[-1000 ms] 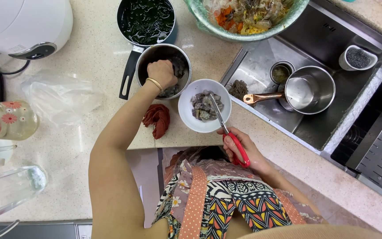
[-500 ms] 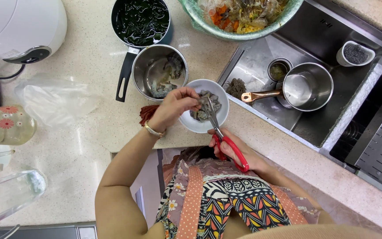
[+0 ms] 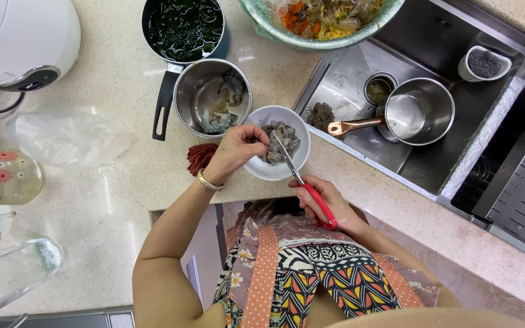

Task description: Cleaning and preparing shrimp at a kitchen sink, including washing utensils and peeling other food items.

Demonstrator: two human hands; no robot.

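Note:
My right hand [image 3: 326, 203] grips red-handled scissors [image 3: 304, 185], their blades pointing into a white bowl [image 3: 261, 168] of grey raw shrimp [image 3: 279, 141] at the counter's edge. My left hand [image 3: 233, 152] rests on the bowl's left rim, its fingertips pinching a shrimp beside the blade tips. A gold bangle circles that wrist. Just behind the bowl stands a steel bowl [image 3: 189, 91] with a few more shrimp in water.
A dark pot of seaweed [image 3: 183, 27] and a green bowl of mixed vegetables [image 3: 323, 18] sit at the back. The sink [image 3: 366, 67] on the right holds a steel saucepan [image 3: 420, 109] and small cups. On the left are a white appliance [image 3: 19, 36], a plastic bag [image 3: 62, 136] and glassware.
My left hand left the steel bowl, carried a shrimp to the white bowl, and now holds it at the scissor blades. The right hand stays put with the scissors.

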